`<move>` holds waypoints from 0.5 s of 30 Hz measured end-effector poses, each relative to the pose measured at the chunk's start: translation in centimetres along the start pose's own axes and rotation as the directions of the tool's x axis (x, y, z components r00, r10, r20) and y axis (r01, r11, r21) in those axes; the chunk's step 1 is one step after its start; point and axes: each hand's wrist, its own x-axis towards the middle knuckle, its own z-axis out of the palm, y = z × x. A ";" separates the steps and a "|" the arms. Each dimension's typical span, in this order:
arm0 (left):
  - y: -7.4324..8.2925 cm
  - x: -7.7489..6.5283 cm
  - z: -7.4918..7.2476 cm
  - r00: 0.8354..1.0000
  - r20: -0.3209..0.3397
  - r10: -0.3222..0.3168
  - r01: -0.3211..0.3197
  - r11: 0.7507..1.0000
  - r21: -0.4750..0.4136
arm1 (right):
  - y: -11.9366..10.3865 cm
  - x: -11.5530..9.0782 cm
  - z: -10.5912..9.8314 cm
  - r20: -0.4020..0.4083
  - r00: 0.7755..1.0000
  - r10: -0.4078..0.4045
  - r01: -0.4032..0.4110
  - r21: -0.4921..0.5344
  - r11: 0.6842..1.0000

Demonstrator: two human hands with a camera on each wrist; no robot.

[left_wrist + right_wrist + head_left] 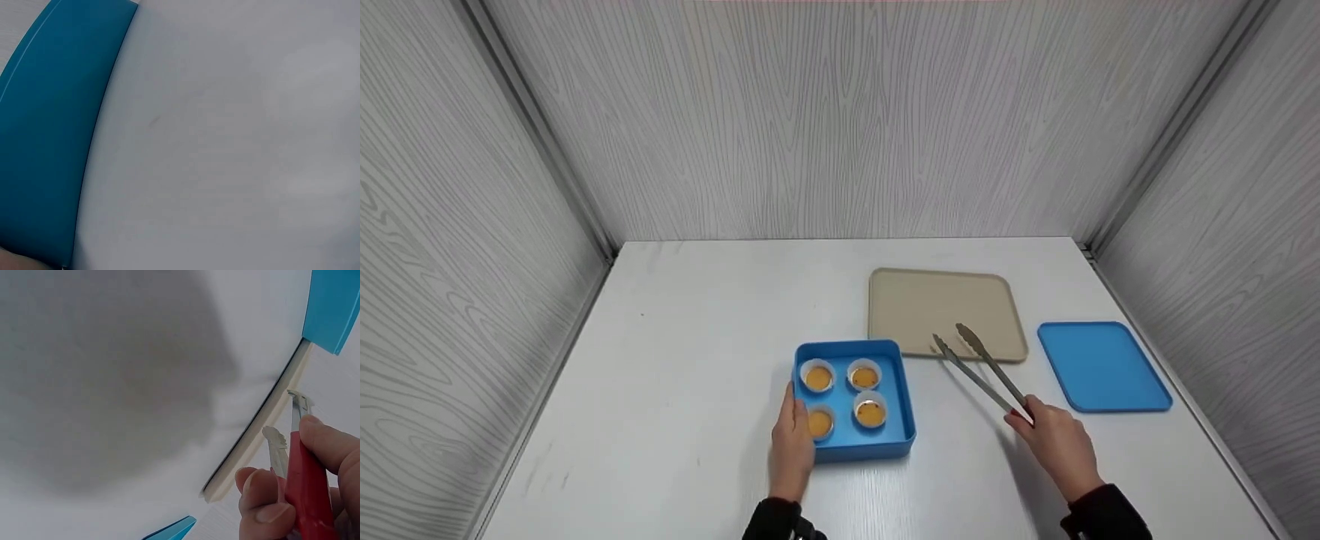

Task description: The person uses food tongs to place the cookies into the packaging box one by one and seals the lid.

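A blue square box [851, 442] with raised walls stands near the middle front of the table. Inside it sit several small white cups [865, 373] with orange-yellow contents, some dark-specked. My left hand [793, 454] holds the box by its left wall, fingers along the wall and thumb at the rim. Metal tongs [986, 362] with red handles [307, 489] are gripped in my right hand [1061, 448], thumb on one arm and fingers round the other. The tongs' tips are apart, hold nothing, and appear over the near edge of a tan tray [941, 307].
A flat blue tray [1105, 367] lies at the right, near the table's edge. The tan tray lies behind and right of the box. Grey wood-grain panels [840, 120] enclose the back and both sides of the white table [682, 360].
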 end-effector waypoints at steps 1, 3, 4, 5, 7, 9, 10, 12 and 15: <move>0.0 0.0 0.0 1.000 -0.002 0.001 -0.001 1.000 0.000 | 0.0 0.1 0.1 0.002 1.000 0.008 -0.008 0.002 1.000; 0.0 0.0 0.0 1.000 0.000 -0.002 0.002 1.000 0.002 | 0.0 0.3 0.4 0.005 1.000 0.027 -0.027 0.002 1.000; 0.0 0.0 0.0 1.000 -0.001 0.001 -0.001 1.000 0.005 | 0.0 0.4 0.5 0.003 0.999 0.033 -0.033 0.001 0.999; 0.0 -0.1 0.0 1.000 -0.001 0.002 -0.002 1.000 0.007 | 0.0 0.5 0.7 0.000 0.999 0.038 -0.038 0.000 0.999; 0.0 -0.1 0.0 1.000 -0.001 0.004 -0.004 1.000 0.014 | 0.0 0.6 0.9 -0.003 0.999 0.049 -0.049 -0.002 0.999; -0.1 -0.1 0.0 1.000 -0.001 0.007 -0.007 1.000 0.018 | -0.2 0.7 1.1 -0.001 0.998 0.057 -0.057 -0.003 0.998; -0.1 -0.1 0.0 1.000 0.000 0.009 -0.009 1.000 0.019 | -0.2 0.8 1.2 0.001 0.998 0.060 -0.060 -0.008 0.998; 0.0 -0.2 -0.1 1.000 0.003 0.010 -0.010 1.000 0.023 | -0.4 0.8 1.3 0.014 0.997 0.072 -0.072 -0.015 0.997; 0.1 -0.2 -0.1 1.000 0.004 0.003 -0.003 1.000 0.024 | -0.6 0.8 1.4 0.041 0.995 0.094 -0.093 -0.027 0.995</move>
